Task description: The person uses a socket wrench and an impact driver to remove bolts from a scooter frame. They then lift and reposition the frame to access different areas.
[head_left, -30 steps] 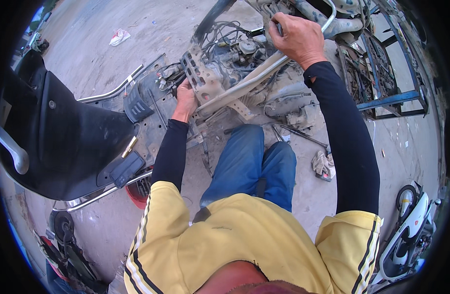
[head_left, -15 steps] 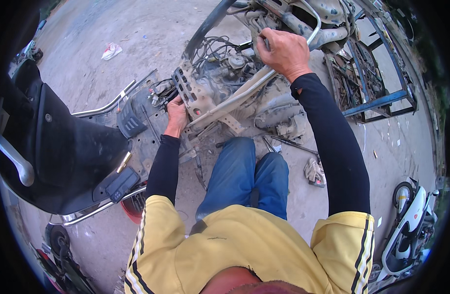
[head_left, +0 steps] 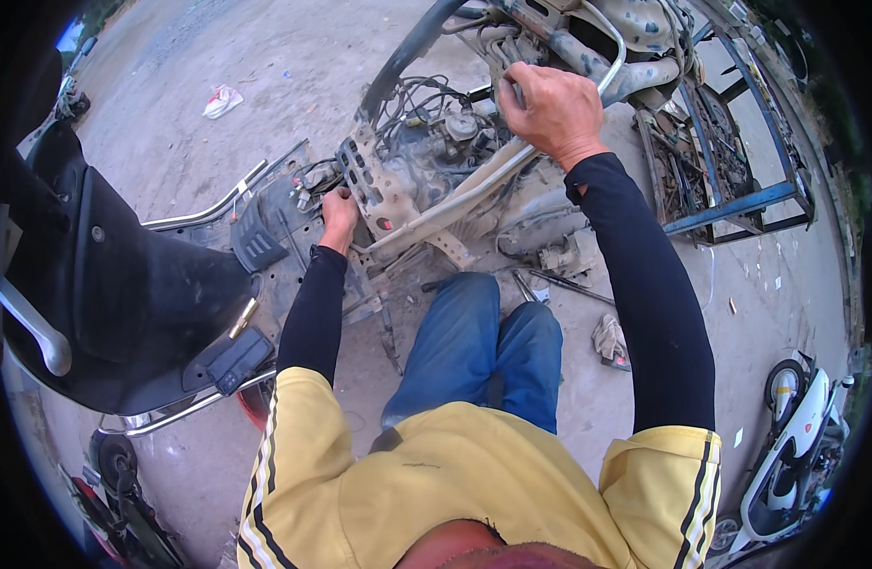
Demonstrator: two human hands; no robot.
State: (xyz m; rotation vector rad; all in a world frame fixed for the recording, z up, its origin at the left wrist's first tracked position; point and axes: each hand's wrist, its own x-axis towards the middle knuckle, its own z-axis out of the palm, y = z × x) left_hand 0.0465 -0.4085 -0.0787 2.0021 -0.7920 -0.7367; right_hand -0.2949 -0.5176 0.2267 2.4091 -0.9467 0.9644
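Observation:
A dusty, partly stripped scooter frame lies before me, its engine (head_left: pixel 460 126) and tangled cables bared. My right hand (head_left: pixel 555 111) is closed around the pale metal frame tube (head_left: pixel 483 185), its fingertips hidden behind the hand. At the floorboard end, my left hand (head_left: pixel 339 218) is closed beside a perforated metal bracket (head_left: pixel 364 185). Its fingers are bent next to a small cluster of cables and fittings (head_left: pixel 316 180); whatever they hold is hidden. Left of that hand lies a black ribbed plastic cover (head_left: pixel 257 237).
The scooter's black front shield (head_left: pixel 137 284) and a brake lever (head_left: pixel 37 332) stand at left. A blue metal rack (head_left: pixel 730 204) holds scrap parts at far right. Tools (head_left: pixel 569 284) and a rag (head_left: pixel 609 337) lie right of my knees. A white scooter (head_left: pixel 787 455) is lower right.
My left hand has slid slightly back from the bracket, showing more of its fingers. My right hand stays on the tube. The whole view has shifted slightly.

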